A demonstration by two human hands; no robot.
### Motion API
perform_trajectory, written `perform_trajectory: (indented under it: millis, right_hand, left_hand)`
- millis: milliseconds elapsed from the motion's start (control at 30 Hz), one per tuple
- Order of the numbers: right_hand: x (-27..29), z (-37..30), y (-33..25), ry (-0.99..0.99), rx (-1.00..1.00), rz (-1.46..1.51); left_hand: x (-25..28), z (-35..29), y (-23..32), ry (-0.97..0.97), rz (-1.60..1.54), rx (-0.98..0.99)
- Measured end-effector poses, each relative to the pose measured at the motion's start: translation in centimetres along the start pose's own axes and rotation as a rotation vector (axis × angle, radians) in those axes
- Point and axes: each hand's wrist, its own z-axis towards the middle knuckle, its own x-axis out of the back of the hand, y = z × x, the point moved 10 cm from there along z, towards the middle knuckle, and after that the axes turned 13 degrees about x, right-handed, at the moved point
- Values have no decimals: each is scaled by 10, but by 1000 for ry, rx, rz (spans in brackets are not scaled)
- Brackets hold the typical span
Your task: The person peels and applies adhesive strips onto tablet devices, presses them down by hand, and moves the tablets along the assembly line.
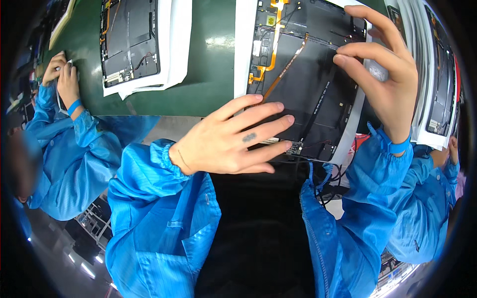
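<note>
Black panel (320,107): your 1 o'clock, on white paper (242,49).
Left hand (233,134): palm down, grip spread, over panel's 8 o'clock edge.
Right hand (385,74): fingertips nearly meeting, 2 o'clock; can't tell whether gripping.
Tabletop (211,74): green gap, 9 o'clock.

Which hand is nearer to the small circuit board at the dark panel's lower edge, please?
Left. The left hand is over the lower left of the dark panel, close beside the small circuit board; the right hand is farther off, up by the panel's right edge.
</note>
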Motion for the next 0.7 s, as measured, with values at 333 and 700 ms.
perform_trajectory:
  millis: [333, 700]
  right_hand:
    - [-15, 13, 2, -26, -86, -62]
    - [-10, 3, 21, 60, 82, -56]
  left_hand:
    - [4, 26, 1, 128, 37, 87]
    - [-6, 30, -2, 19, 59, 105]
